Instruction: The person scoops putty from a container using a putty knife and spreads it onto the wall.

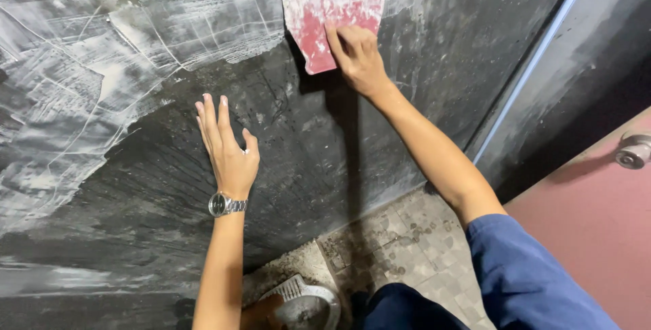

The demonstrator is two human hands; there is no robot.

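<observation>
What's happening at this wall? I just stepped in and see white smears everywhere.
A person presses a red scraper flat against the dark wall with the right hand, at the edge of the white putty streaks. The left hand, with a wristwatch, rests open on the bare wall below. White coating covers the upper left; the lower part is uncoated.

Washroom under renovation — floor drain (pixel 303 301), half-plastered wall (pixel 135 167)
</observation>
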